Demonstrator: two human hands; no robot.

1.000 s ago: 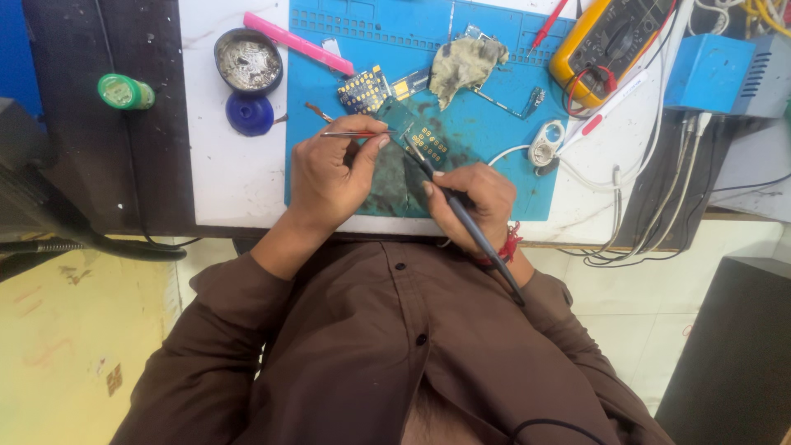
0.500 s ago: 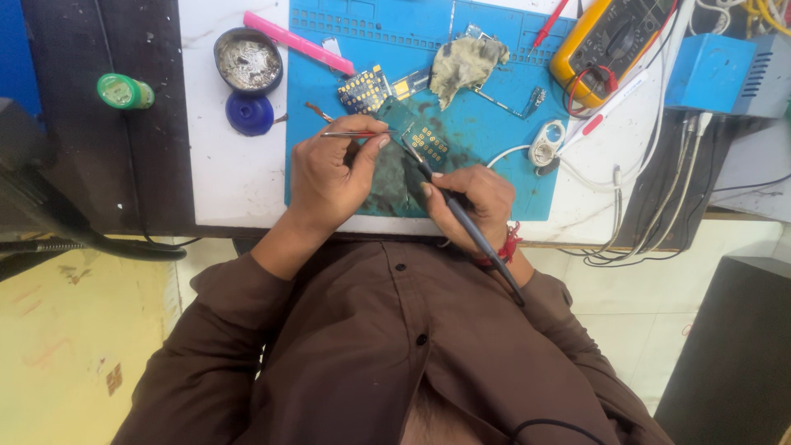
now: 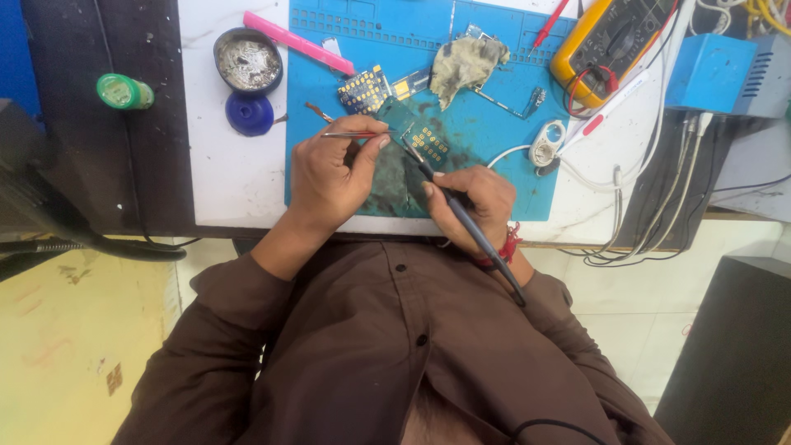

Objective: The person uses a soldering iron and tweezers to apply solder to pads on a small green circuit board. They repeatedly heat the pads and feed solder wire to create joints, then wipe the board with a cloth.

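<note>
Left hand (image 3: 329, 177) pinched tweezers (image 3: 354, 134) steadying the green circuit board (image 3: 424, 142) on the blue mat (image 3: 494, 124); right hand (image 3: 470, 206) gripped soldering iron (image 3: 461, 214), tip on board.

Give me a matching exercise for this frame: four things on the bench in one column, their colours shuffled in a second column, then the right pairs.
Things:
1. mat
2. meter
3. bottle cap
4. stick

Colours:
A. green
B. pink
C. blue
D. yellow

Pairs: 1-C, 2-D, 3-A, 4-B.

The left hand holds tweezers and the right hand an iron, both over the board on the mat.
</note>
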